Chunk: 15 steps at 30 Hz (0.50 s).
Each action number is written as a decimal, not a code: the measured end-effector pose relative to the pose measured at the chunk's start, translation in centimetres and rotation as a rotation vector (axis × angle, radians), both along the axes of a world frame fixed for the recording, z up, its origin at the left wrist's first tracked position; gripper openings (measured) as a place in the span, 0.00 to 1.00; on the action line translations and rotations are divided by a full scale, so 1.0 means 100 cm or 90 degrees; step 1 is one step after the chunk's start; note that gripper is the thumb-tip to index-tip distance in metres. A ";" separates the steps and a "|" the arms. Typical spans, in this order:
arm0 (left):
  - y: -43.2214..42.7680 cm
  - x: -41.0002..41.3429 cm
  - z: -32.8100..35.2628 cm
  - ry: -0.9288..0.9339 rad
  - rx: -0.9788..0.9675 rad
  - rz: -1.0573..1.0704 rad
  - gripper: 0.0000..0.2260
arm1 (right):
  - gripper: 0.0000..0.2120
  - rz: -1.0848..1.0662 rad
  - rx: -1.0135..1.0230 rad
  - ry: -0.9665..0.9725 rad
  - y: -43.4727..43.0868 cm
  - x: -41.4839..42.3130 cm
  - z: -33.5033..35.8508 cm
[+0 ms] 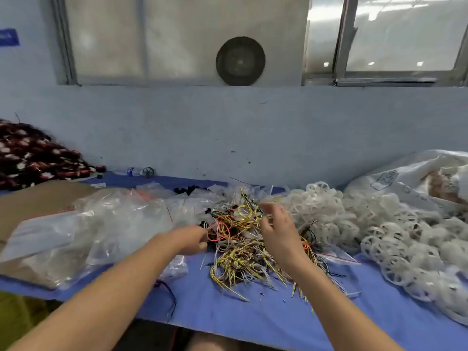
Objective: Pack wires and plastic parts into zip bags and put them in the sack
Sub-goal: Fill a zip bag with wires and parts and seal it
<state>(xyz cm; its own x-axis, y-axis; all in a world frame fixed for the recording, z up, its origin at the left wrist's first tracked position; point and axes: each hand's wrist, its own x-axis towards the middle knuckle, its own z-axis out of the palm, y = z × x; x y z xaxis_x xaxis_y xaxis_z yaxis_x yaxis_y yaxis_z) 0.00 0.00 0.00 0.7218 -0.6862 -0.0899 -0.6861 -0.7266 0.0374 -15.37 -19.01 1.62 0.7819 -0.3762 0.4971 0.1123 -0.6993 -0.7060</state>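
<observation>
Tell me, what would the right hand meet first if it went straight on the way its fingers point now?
Most likely the wire pile: the right hand points forward and slightly left, and the pile's top lies just ahead of its fingertips. Depth is unclear, so it may pass just above the wires.

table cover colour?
The table cover is plain blue; the head view shows it best.

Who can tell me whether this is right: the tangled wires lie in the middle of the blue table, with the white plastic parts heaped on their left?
Not quite. In the head view the tangled wires lie in the middle of the blue table, but the white plastic parts are heaped on their right, not their left.
</observation>
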 end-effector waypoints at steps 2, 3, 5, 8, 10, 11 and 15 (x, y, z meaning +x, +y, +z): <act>0.032 0.010 -0.008 -0.003 0.050 0.019 0.16 | 0.15 0.005 -0.040 0.025 0.000 0.016 -0.003; 0.050 0.016 -0.017 -0.012 0.068 0.023 0.19 | 0.15 0.011 -0.050 0.034 0.002 0.026 -0.007; 0.079 0.020 -0.030 -0.027 0.106 0.019 0.25 | 0.15 0.037 -0.053 0.066 0.009 0.044 -0.014; 0.094 0.023 -0.049 -0.075 0.112 -0.022 0.32 | 0.16 0.062 -0.060 0.086 0.021 0.065 -0.023; 0.099 0.024 -0.059 -0.101 0.131 -0.052 0.32 | 0.16 0.072 -0.064 0.091 0.028 0.072 -0.027; 0.099 0.024 -0.062 -0.114 0.149 -0.062 0.33 | 0.17 0.076 -0.069 0.092 0.030 0.075 -0.030; 0.093 0.025 -0.068 -0.182 0.223 -0.082 0.25 | 0.17 0.081 -0.097 0.104 0.035 0.076 -0.039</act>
